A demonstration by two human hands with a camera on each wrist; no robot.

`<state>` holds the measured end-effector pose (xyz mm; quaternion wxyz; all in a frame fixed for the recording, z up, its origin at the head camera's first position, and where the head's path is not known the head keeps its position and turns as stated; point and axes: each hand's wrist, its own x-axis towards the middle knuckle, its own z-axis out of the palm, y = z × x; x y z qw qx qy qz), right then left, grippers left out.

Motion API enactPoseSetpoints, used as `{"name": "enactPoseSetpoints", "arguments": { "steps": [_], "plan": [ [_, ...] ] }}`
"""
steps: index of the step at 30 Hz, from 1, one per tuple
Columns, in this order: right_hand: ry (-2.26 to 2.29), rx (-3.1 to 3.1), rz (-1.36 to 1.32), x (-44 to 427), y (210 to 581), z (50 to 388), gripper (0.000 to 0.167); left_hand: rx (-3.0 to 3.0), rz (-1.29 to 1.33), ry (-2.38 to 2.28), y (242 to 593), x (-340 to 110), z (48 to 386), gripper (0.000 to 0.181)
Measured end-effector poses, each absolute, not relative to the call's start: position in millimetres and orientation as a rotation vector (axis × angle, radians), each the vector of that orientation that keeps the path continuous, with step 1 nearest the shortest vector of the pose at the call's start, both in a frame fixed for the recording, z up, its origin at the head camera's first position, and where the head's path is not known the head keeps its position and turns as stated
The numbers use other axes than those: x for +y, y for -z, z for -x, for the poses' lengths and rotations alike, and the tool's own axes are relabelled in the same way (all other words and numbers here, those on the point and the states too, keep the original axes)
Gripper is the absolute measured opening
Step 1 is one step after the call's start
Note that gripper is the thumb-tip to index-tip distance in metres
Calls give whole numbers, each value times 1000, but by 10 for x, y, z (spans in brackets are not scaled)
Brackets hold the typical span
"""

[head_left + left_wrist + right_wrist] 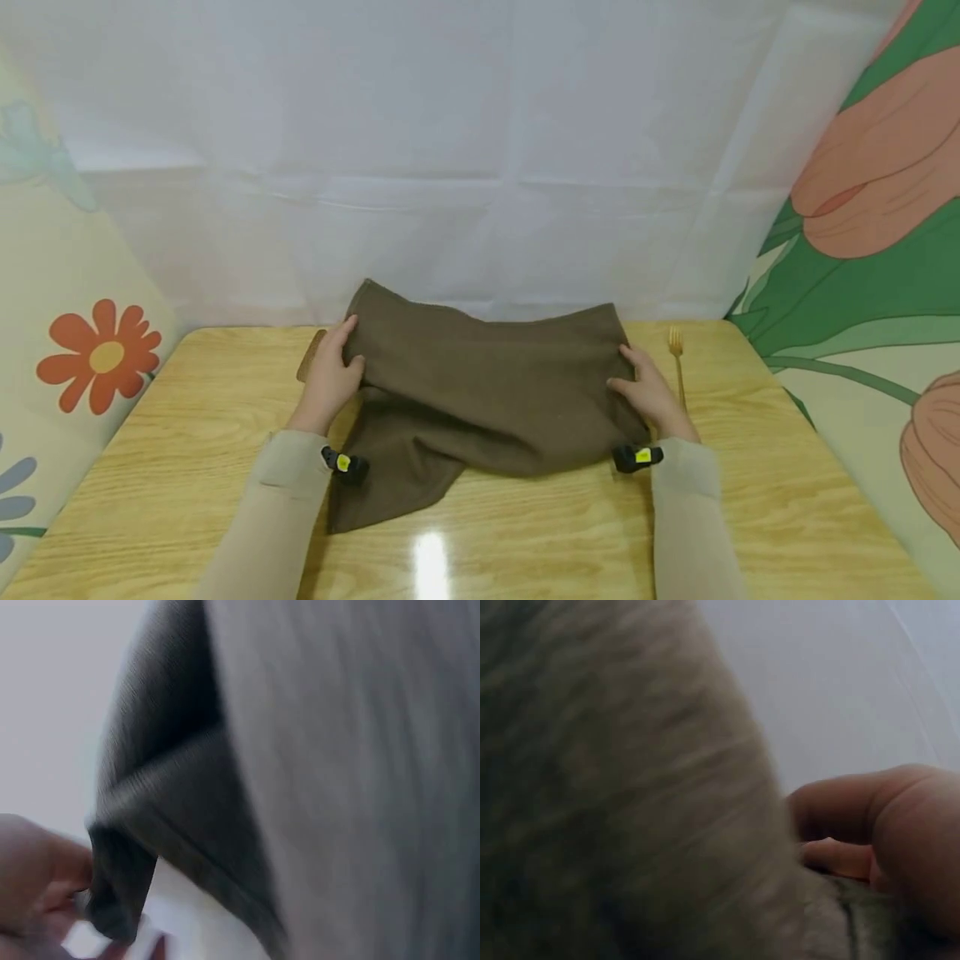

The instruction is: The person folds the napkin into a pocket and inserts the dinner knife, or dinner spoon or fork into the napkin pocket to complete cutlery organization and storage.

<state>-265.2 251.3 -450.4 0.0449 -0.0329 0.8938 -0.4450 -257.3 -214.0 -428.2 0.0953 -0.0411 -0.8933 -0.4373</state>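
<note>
A dark brown cloth (487, 375) hangs between my two hands, its upper edge against the white backdrop and its lower left corner drooping toward the table. My left hand (330, 375) grips its left edge; in the left wrist view a fold of cloth (187, 802) passes by the blurred left hand (37, 877). At the other side my right hand (651, 392) pinches the right edge between thumb and fingers. The right wrist view has the cloth (630, 787) covering much of the frame, beside the curled right hand (900, 825).
A gold fork (677, 346) lies on the wooden table (540, 542), just right of my right hand. Partly hidden behind my left hand is a brown flat thing (308, 358), its kind unclear. A white sheet (450, 167) hangs along the table's back edge.
</note>
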Motion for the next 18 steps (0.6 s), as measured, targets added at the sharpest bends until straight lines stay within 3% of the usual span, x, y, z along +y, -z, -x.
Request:
{"name": "enactPoseSetpoints", "arguments": {
  "steps": [4, 9, 18],
  "plan": [
    [1330, 2731, 114, 2502, 4518, 2650, 67, -2831, 130, 1274, 4348, -2212, 2609, 69],
    [1342, 2719, 83, 2501, 4463, 2595, 63, -2817, 81, 1300, 4277, -2238, 2484, 63],
    [1331, 2603, -37, 2548, 4345, 2414, 64, -2904, 124, 1120, 4104, -2291, 1925, 47]
  ]
}}
